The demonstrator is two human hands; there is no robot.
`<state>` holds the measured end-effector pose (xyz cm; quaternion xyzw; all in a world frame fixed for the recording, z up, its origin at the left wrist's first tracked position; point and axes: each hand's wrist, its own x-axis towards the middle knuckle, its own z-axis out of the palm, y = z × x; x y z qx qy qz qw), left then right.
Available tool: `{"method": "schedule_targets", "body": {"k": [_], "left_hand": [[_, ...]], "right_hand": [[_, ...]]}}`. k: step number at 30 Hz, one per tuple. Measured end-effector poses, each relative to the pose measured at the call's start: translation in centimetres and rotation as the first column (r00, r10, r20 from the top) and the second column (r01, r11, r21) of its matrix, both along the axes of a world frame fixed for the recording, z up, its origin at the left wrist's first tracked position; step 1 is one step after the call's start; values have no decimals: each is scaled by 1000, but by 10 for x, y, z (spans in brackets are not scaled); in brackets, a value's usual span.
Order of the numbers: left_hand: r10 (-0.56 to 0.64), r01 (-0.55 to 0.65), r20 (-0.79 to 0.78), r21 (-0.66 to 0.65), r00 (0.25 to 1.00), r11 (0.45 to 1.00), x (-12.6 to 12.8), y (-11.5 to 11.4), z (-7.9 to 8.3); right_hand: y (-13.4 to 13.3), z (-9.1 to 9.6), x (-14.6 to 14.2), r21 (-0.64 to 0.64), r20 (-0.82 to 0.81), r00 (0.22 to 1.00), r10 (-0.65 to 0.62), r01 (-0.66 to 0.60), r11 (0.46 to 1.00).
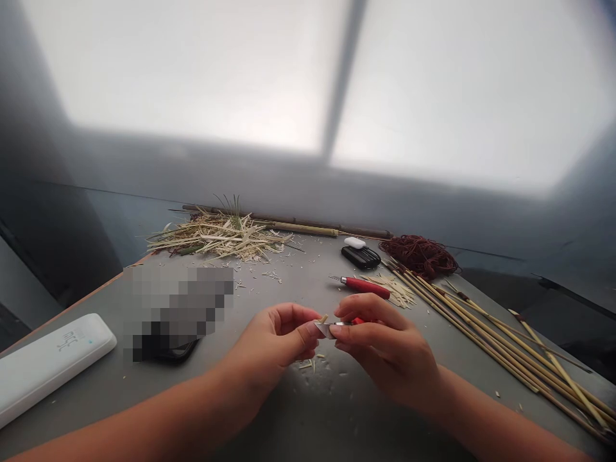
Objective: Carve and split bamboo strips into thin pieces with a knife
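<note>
My left hand (269, 340) is closed, thumb against forefinger, pinching a small pale piece of bamboo (323, 318) that mostly hides between the fingers. In my right hand (394, 343) is a carving knife (324, 328) with a red handle. Its short, pointed blade lies against the bamboo piece, close to my left thumb. Most of the handle is covered by my right fingers. Below the two hands, a few thin shavings (312, 364) lie on the grey table (332, 410). A second red-handled carving tool (368, 287) rests beyond my right hand.
Bamboo shavings (221, 236) are heaped at the back left, before bamboo poles (308, 228). Brown cord (419, 255) and thin bamboo sticks (481, 333) lie right. A black case (360, 257) sits near the cord. A long white case (52, 366) and a blurred-out item (183, 314) are left.
</note>
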<state>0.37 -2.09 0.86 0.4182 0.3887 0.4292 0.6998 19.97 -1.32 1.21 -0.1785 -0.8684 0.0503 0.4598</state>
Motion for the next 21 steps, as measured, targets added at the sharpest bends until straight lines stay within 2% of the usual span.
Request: {"method": "schedule_targets", "body": {"k": [8, 14, 16, 21], "left_hand": [[-56, 58, 48, -45, 997, 997, 0, -4, -1], [-106, 106, -34, 0, 994, 994, -3, -6, 2], [-114, 113, -46, -26, 992, 993, -3, -5, 6], [-111, 110, -25, -54, 994, 992, -2, -3, 14]], "right_hand": [[-4, 4, -1, -50, 8, 999, 40, -40, 998], [-7, 2, -4, -137, 2, 996, 86, -85, 987], [-6, 2, -5, -120, 2, 997, 73, -73, 990], [-1, 1, -6, 25, -8, 1000, -12, 12, 1000]]}}
